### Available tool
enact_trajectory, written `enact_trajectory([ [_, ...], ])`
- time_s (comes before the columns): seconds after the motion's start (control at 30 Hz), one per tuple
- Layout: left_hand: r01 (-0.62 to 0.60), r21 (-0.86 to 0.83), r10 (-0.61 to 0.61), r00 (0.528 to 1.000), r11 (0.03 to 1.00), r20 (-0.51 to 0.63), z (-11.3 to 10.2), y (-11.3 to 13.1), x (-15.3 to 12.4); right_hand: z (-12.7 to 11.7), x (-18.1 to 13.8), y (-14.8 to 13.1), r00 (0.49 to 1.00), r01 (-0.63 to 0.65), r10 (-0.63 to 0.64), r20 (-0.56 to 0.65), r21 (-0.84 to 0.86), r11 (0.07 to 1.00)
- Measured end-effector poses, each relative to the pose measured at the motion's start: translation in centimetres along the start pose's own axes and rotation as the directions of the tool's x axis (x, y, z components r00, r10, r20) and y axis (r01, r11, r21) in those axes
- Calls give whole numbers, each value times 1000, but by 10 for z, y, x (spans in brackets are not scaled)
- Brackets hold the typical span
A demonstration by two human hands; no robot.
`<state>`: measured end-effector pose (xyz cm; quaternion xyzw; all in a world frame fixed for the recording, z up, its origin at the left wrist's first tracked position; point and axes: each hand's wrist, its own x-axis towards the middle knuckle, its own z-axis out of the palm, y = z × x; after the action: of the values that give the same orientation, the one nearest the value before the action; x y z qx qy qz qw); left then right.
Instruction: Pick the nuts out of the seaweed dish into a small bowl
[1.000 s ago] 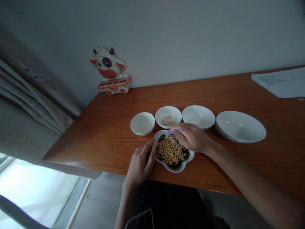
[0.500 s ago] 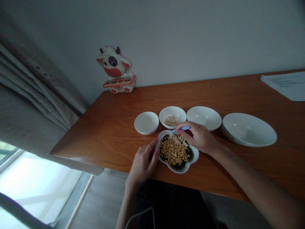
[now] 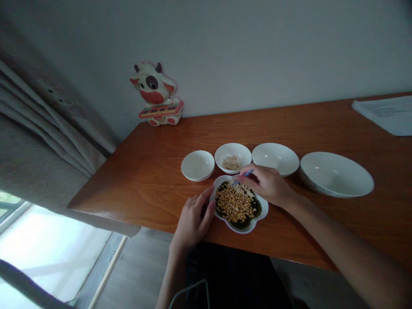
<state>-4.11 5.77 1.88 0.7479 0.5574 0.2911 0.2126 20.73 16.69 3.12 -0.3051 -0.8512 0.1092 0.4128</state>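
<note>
A white scalloped bowl (image 3: 264,210) stands near the table's front edge. In it lie yellow bean-like kernels (image 3: 233,204), dark green small beans (image 3: 257,210) and some pale flat seeds (image 3: 246,189) toward the back. My left hand (image 3: 195,214) grips the bowl's left rim between thumb and fingers. Over the back rim, my right hand (image 3: 265,182) pinches slim light-blue tweezers (image 3: 247,173), their tips down at the pale seeds. Whether a seed is between the tips I cannot tell. Right behind, a small white bowl (image 3: 233,148) holds a little heap of pale seeds (image 3: 231,162).
Left of the seed bowl is another white bowl (image 3: 198,166); to its right stand an oval-looking bowl (image 3: 276,156) and a larger bowl (image 3: 336,175). A cow toy with a keyboard (image 3: 157,94) sits at the back left, paper (image 3: 386,112) at the back right. A curtain (image 3: 41,141) hangs at left.
The tweezers have tilted from nearly level over the back rim to pointing down into the scalloped bowl. My left hand and the bowls have stayed in place.
</note>
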Motion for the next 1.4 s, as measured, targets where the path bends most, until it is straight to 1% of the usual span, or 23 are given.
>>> enact_trajectory([
  [0.17, -1, -6, 1, 1000, 1000, 4, 0, 0, -1, 0, -1, 1, 999, 45, -45, 17, -2, 999],
  [0.33, -5, 8, 5, 1000, 1000, -5, 0, 0, 0, 0, 1, -1, 998, -23, 27, -59, 55, 998],
  [0.47, -15, 4, 15, 1000, 1000, -7, 0, -1, -1, 1, 1, -2, 994, -42, 51, -100, 93, 995],
  [0.57, -12, 11, 12, 1000, 1000, -4, 0, -1, -2, 1, 0, -1, 996, -38, 47, -79, 114, 993],
  [0.8, -9, 14, 9, 1000, 1000, -5, 1, -1, -1, -1, 3, -1, 996, 64, -57, -70, 104, 992],
  [1.07, -11, 22, 12, 1000, 1000, -8, 1, -1, 0, -1, 2, -1, 995, 50, -38, -88, 129, 990],
  [1.23, 4, 21, -4, 1000, 1000, -3, 1, -1, 0, -2, 2, -1, 999, 6, -1, -44, 118, 993],
  [1.4, 4, 21, -4, 1000, 1000, -7, 0, 1, -1, 0, 2, -1, 1000, 23, -24, 9, 84, 996],
])
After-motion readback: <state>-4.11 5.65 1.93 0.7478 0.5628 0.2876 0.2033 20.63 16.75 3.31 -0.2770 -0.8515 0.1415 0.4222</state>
